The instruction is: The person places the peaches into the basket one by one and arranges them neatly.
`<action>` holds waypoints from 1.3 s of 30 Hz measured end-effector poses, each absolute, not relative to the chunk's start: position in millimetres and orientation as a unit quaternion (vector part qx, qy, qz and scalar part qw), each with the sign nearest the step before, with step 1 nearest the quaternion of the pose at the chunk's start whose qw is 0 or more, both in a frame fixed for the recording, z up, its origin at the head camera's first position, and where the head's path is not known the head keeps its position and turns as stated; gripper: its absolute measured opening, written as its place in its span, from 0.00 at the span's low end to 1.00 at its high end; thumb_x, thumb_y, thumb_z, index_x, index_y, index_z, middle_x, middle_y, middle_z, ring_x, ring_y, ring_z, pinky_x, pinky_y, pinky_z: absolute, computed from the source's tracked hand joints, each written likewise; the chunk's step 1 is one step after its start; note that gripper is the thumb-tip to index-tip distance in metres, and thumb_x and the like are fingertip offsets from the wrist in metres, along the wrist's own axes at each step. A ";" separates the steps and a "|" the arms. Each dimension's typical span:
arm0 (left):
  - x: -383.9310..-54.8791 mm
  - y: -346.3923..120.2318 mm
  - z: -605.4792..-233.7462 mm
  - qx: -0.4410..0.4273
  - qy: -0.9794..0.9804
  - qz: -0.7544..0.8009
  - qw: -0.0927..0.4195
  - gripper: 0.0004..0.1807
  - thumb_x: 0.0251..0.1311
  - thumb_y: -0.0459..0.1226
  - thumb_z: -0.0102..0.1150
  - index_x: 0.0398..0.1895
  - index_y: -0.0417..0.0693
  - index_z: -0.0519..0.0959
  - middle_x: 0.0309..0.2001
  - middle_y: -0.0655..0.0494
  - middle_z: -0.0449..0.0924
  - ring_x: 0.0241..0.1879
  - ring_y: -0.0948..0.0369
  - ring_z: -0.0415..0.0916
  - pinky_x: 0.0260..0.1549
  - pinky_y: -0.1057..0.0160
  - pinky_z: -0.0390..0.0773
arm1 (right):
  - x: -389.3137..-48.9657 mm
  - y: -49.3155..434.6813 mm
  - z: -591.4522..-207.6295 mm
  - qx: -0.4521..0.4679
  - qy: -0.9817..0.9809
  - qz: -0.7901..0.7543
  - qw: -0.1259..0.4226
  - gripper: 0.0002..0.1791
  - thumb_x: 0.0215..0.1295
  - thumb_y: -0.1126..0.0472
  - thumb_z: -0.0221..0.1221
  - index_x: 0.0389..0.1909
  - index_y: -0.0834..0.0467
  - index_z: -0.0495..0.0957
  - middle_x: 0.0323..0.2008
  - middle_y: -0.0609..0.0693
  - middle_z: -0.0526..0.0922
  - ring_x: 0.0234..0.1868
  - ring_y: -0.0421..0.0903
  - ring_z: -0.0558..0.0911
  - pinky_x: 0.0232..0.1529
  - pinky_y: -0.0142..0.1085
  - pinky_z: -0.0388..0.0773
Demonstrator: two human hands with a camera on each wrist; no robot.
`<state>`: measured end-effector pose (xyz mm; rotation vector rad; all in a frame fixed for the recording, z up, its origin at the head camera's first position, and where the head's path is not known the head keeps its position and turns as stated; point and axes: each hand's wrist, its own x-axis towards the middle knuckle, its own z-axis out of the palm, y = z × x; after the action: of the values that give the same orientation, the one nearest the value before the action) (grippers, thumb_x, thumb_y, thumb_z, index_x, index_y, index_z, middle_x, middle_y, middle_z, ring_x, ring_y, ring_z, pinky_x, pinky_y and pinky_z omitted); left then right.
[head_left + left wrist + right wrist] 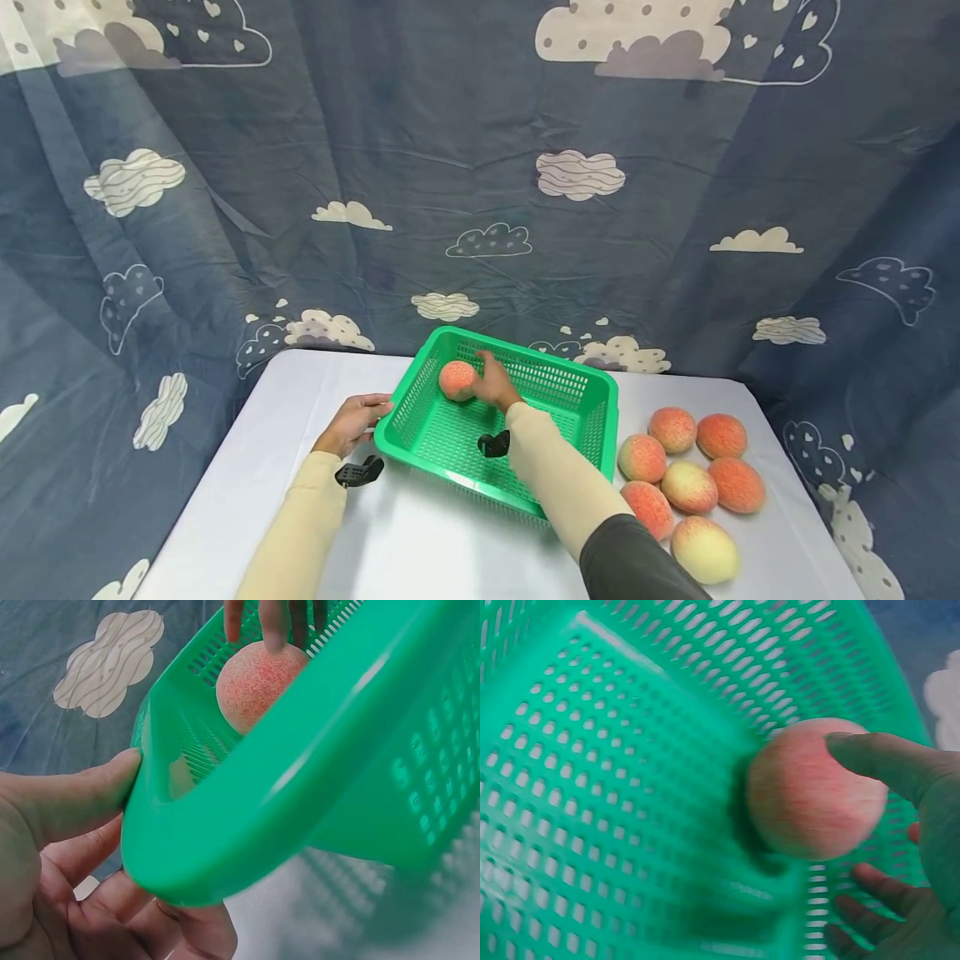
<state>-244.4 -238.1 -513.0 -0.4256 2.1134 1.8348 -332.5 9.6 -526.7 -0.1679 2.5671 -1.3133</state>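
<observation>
Curtain (pixel 420 192), cloud-printed, hangs behind white-covered desk (pixel 450 550). Green perforated basket (pixel 450 442) sits skewed on it. Left hand (pixel 352 422) grips basket's left corner, thumb against rim. Right hand (pixel 497 383) reaches inside, fingers loose and spread, thumb on one peach (pixel 457 381) near left end. Seven peaches (pixel 689 487) cluster right of basket. Judgement: steady the rim, let fruit settle before drawing fingers clear, avoid bruising.

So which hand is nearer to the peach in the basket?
Right. The right hand is inside the basket, beside the peach; the left hand is farther off, holding the basket's near-left corner.
</observation>
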 end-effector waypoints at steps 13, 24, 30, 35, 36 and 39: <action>-242.3 -247.5 -510.3 -0.154 0.744 0.630 0.160 0.22 0.69 0.37 0.53 0.63 0.36 0.71 0.44 0.52 0.81 0.36 0.61 0.78 0.34 0.62 0.79 | -313.1 44.7 -475.4 -0.074 0.858 -0.477 0.174 0.48 0.55 0.58 0.70 0.73 0.54 0.53 0.60 0.66 0.68 0.54 0.60 0.73 0.48 0.53 0.74; -241.1 -244.8 -508.3 -0.147 0.751 0.622 0.163 0.22 0.70 0.37 0.52 0.63 0.35 0.70 0.42 0.53 0.82 0.35 0.62 0.78 0.34 0.62 0.79 | -289.1 102.0 -452.8 -0.108 0.838 -0.500 0.188 0.45 0.58 0.57 0.68 0.72 0.56 0.55 0.62 0.65 0.66 0.59 0.62 0.71 0.54 0.57 0.71; -241.3 -243.5 -508.4 -0.148 0.752 0.620 0.165 0.23 0.70 0.37 0.53 0.63 0.34 0.70 0.39 0.55 0.82 0.34 0.62 0.78 0.33 0.62 0.79 | -272.3 129.3 -444.7 -0.154 0.840 -0.493 0.168 0.41 0.60 0.59 0.67 0.70 0.62 0.58 0.60 0.66 0.68 0.59 0.64 0.70 0.51 0.53 0.74; -241.4 -239.1 -507.9 -0.150 0.754 0.617 0.168 0.23 0.69 0.37 0.53 0.63 0.34 0.70 0.38 0.56 0.83 0.34 0.62 0.78 0.33 0.62 0.79 | -258.5 151.6 -440.4 -0.172 0.840 -0.492 0.151 0.38 0.60 0.60 0.67 0.68 0.63 0.61 0.56 0.64 0.71 0.56 0.64 0.73 0.48 0.48 0.76; -241.4 -238.2 -507.9 -0.150 0.755 0.616 0.169 0.23 0.69 0.37 0.53 0.63 0.34 0.70 0.38 0.56 0.82 0.34 0.62 0.78 0.33 0.62 0.79 | -255.7 156.4 -440.0 -0.173 0.840 -0.493 0.147 0.37 0.60 0.60 0.67 0.68 0.63 0.62 0.56 0.63 0.72 0.55 0.63 0.74 0.49 0.48 0.77; -241.4 -235.6 -507.2 -0.147 0.756 0.614 0.171 0.23 0.70 0.37 0.53 0.63 0.34 0.70 0.38 0.55 0.82 0.34 0.62 0.78 0.32 0.63 0.79 | -247.8 171.9 -440.6 -0.176 0.839 -0.498 0.132 0.35 0.60 0.60 0.67 0.66 0.63 0.65 0.55 0.62 0.73 0.54 0.60 0.75 0.50 0.47 0.76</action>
<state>-241.4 -235.6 -507.2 -0.4183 2.1474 1.7433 -247.8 171.9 -440.6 -0.5108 2.4353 -1.4440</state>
